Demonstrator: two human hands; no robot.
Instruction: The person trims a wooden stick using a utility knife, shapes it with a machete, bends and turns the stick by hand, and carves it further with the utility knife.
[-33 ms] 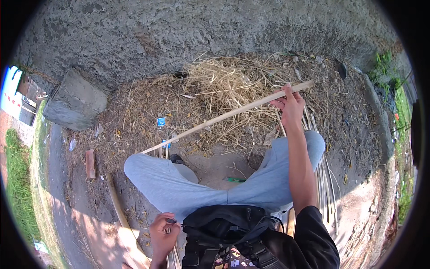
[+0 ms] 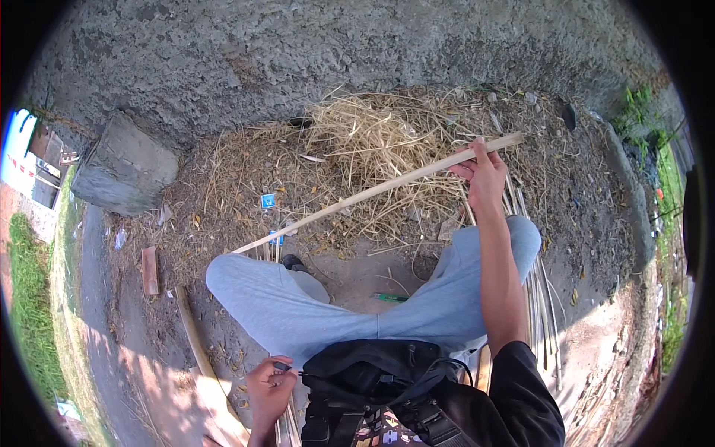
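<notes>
My right hand (image 2: 485, 175) is closed round a long, pale wooden strip (image 2: 372, 191), near its far right end. The strip slopes down leftward across the space in front of me, its other end by my left knee (image 2: 234, 276). Close to my left hip, my left hand (image 2: 269, 389) is curled with its fingers round a short dark object (image 2: 282, 366); most of that object is hidden, so its kind does not show. A green tool (image 2: 391, 298) lies on the ground between my legs.
A heap of pale shavings (image 2: 380, 141) lies against the rough wall (image 2: 335, 45). A concrete block (image 2: 128, 167) stands at the left, near a brick (image 2: 150, 271). Several thin strips (image 2: 538, 298) lie beside my right leg, and a longer wooden piece (image 2: 192, 335) at the left.
My left hand has turned very slightly, with the dark object still in its fingers. My right hand and the wooden strip stay in place.
</notes>
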